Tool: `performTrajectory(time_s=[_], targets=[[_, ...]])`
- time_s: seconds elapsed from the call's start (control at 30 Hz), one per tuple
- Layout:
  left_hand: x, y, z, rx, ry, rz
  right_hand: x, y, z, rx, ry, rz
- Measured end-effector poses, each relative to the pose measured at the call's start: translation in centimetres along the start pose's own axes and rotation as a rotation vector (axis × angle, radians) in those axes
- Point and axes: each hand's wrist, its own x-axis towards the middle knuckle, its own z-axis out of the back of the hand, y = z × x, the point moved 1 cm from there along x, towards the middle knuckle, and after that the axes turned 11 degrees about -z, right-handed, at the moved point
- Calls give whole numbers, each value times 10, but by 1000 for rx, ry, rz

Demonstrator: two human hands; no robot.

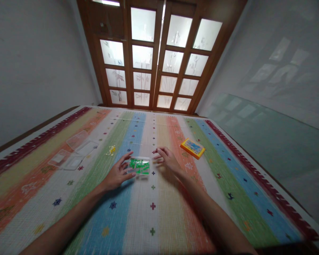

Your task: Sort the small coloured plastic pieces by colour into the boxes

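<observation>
A small clear plastic box (139, 166) with several bright green pieces inside sits on the striped cloth, between my two hands. My left hand (120, 170) is at its left side, fingers spread, with the thumb near the front corner and the fingers toward the back; whether it touches the box I cannot tell. To the right of the box, my right hand (167, 159) hovers with fingers apart and nothing visible in it. A small heap of yellow and white pieces (111, 150) lies behind my left hand.
Open clear plastic boxes (76, 159) lie at the left. On the right is a yellow-orange box with a blue picture (192, 147). The striped cloth (143, 219) covers the table. Wooden doors with glass panes (154, 56) stand beyond, walls on both sides.
</observation>
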Motion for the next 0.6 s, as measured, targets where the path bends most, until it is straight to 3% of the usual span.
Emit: performTrajectory(time_s=[0.13,0.33,0.47,0.6], targets=[[3,-7,42,155,-252,-69,-4,-23,6,5,20,-103],[12,-15,100,429,-518,-137,-4,-39,11,-22,18,-80],[14,-11,119,633,-581,-209,-6,-39,11,-58,36,-48],[10,-6,127,903,-517,-355,-9,-38,10,-96,26,-5]])
